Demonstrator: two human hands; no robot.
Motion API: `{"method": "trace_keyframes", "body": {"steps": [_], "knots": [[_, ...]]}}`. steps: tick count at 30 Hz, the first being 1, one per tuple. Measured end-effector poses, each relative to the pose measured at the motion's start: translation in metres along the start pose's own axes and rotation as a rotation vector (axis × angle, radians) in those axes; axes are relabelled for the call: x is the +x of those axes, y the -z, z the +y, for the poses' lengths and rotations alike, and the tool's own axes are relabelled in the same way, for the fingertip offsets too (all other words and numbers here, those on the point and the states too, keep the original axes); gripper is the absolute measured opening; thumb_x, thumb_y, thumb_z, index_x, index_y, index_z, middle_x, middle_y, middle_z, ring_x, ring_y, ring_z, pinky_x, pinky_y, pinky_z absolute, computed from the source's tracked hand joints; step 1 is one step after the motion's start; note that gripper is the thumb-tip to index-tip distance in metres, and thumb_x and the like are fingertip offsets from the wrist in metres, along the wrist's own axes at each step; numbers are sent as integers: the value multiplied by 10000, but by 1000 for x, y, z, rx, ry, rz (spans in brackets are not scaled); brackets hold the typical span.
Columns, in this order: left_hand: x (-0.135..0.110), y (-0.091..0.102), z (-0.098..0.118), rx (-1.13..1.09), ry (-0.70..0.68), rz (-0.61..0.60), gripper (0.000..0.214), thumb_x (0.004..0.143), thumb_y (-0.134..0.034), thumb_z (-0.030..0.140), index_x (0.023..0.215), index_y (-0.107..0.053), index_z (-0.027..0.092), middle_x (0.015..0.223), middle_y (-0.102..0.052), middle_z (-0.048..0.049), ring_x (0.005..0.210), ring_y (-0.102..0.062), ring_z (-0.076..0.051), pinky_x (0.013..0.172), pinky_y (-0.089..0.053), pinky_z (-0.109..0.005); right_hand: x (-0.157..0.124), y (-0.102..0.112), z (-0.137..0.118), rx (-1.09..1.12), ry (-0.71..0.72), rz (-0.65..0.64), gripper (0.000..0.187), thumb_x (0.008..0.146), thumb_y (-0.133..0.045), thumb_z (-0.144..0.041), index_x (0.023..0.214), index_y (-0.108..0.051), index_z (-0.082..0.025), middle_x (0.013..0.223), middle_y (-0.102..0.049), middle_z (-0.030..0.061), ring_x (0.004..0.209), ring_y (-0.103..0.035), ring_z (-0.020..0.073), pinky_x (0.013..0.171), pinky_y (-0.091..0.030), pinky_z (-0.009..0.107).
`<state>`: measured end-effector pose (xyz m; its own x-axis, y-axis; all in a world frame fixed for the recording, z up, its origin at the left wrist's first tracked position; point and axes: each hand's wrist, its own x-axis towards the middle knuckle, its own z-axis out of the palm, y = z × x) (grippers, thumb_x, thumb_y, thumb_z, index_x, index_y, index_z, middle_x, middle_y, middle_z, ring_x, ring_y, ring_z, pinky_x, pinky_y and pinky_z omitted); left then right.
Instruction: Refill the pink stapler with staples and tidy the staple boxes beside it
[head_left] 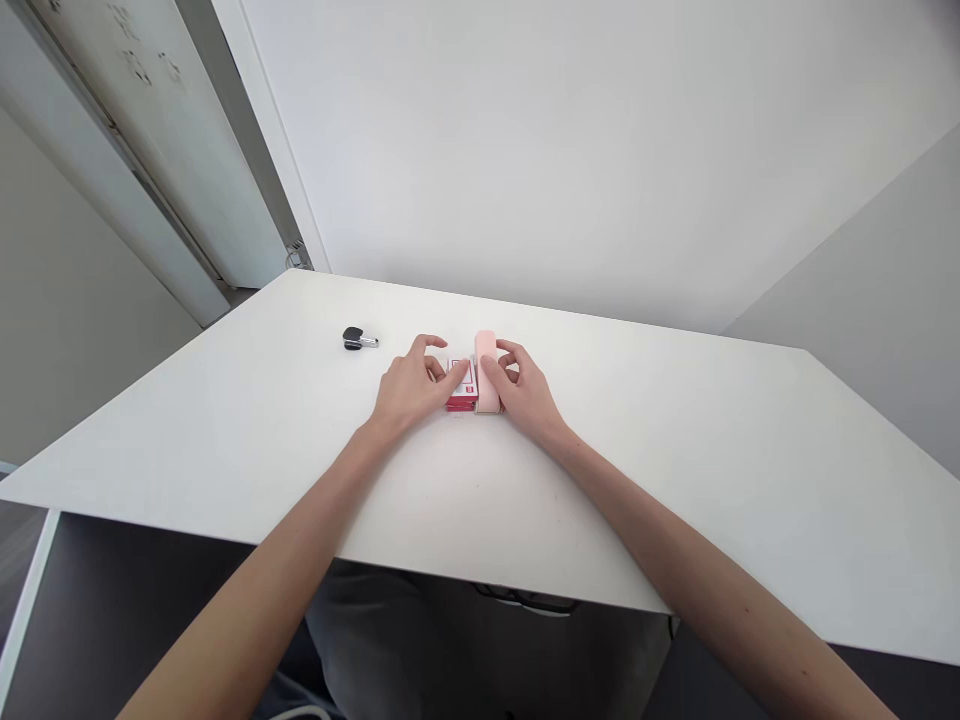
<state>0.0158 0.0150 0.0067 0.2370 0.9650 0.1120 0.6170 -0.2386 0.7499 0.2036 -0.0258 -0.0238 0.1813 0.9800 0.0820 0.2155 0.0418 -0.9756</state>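
Note:
A small red-and-white box [469,391], possibly one of a stack, lies on the white table beside a pink oblong, block-like thing [487,345]. The two stand side by side, touching or nearly so. My left hand [411,388] is at the box's left, thumb laid over its top, fingers curled along the far left side and the index finger reaching out beyond. On the other side, my right hand [529,392] holds the pink thing, thumb on its top and bent fingers against its right side. What exactly the pink thing is I cannot make out.
A small black object with a silver metal end [360,339] lies on the white table [480,500], to the left of my left hand. Behind the table rises a white wall [525,150]. The table's front edge runs under both forearms, and a dark area lies below it.

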Motion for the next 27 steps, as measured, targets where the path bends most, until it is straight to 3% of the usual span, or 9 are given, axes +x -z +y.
{"method": "trace_keyframes", "body": {"steps": [8,12,17,20,23,27], "knots": [[-4,-3,2,-22,-32,-17,439,969,-557,632,1228,-553,278,705,-701,53,712,-659,-210,692,-445,-333,-1,2,-1,78,-25,-41,647,901,-691,-671,1398,-568,-276,1115,-620,38,795,-667,176,562,-494,290],[-6,5,-2,-71,-87,-120,504,992,-493,682,1291,-535,278,787,-694,33,725,-640,-194,688,-451,-328,-2,3,-3,63,-26,-43,631,910,-675,-673,1388,-575,-273,1116,-633,43,805,-670,178,582,-500,292],[-10,21,-13,-82,-171,-275,789,820,-767,672,1444,-478,285,855,-659,24,752,-624,-194,691,-473,-330,-3,3,-5,20,-26,-32,622,929,-659,-655,1404,-565,-265,1112,-631,39,800,-663,171,625,-514,303],[-9,24,-21,-57,-230,-242,937,733,-846,673,1500,-463,296,1106,-691,-45,907,-664,-231,767,-520,-369,-3,3,-5,13,-23,-32,622,931,-654,-656,1399,-563,-256,1122,-629,41,808,-666,175,625,-513,306],[-6,24,-27,-29,-296,-189,1064,659,-903,657,1548,-436,304,1439,-613,-111,1243,-624,-319,1002,-520,-456,-3,3,-4,9,-19,-34,621,930,-650,-661,1396,-568,-258,1135,-633,47,824,-672,183,623,-509,307],[-6,25,-26,-31,-232,-269,1158,673,-902,656,1625,-329,333,1485,-636,-107,1410,-550,-368,1155,-442,-533,-2,3,-3,16,-20,-35,634,931,-652,-653,1416,-557,-257,1162,-633,58,848,-681,191,638,-517,314]]}}
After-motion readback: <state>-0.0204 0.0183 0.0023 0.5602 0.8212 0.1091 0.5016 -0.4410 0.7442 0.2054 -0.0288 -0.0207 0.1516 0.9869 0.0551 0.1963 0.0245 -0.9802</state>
